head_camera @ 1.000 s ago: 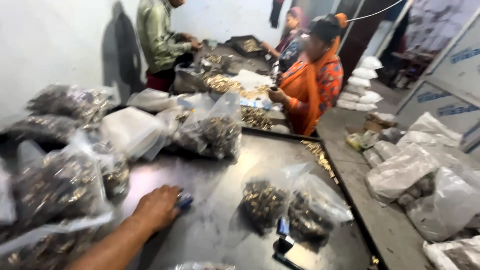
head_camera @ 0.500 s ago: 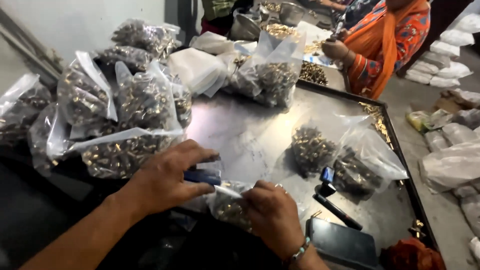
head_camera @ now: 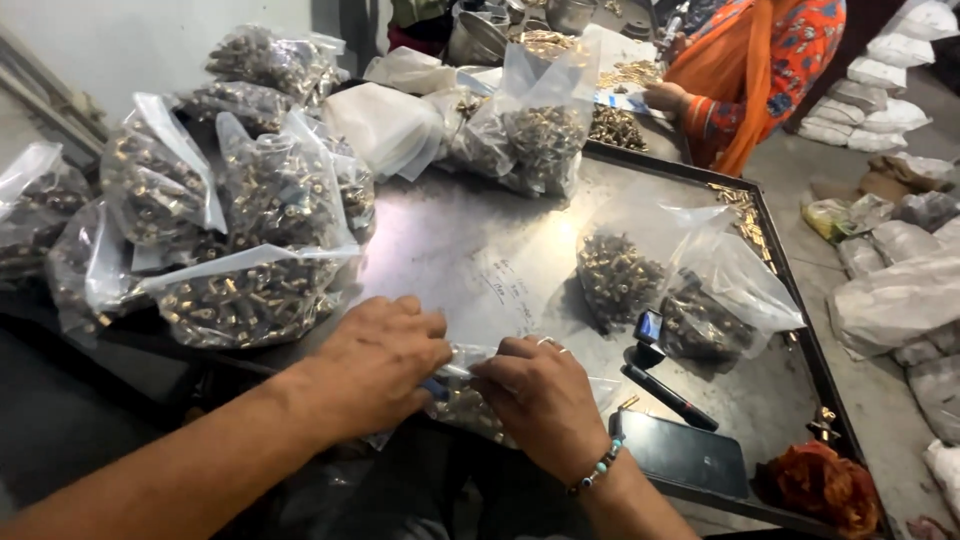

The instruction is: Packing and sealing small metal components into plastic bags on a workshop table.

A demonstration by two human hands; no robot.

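My left hand (head_camera: 375, 365) and my right hand (head_camera: 540, 395) meet at the near edge of a metal table (head_camera: 480, 250). Both grip a small clear plastic bag (head_camera: 470, 405) filled with small brass metal parts. A blue object shows between the left fingers at the bag's top; I cannot tell what it is. The right wrist wears a beaded bracelet (head_camera: 598, 468).
A pile of filled clear bags (head_camera: 240, 210) lies to the left. Two more bags (head_camera: 690, 290) sit right of centre, by a dark pen-like tool (head_camera: 665, 392) and a phone (head_camera: 685, 455). A person in orange (head_camera: 745, 70) works at the far end. White sacks (head_camera: 900, 290) line the floor.
The view dropped from across the room to the near table edge. My left hand drew back from the table, my right hand came in, and both closed on the small bag.
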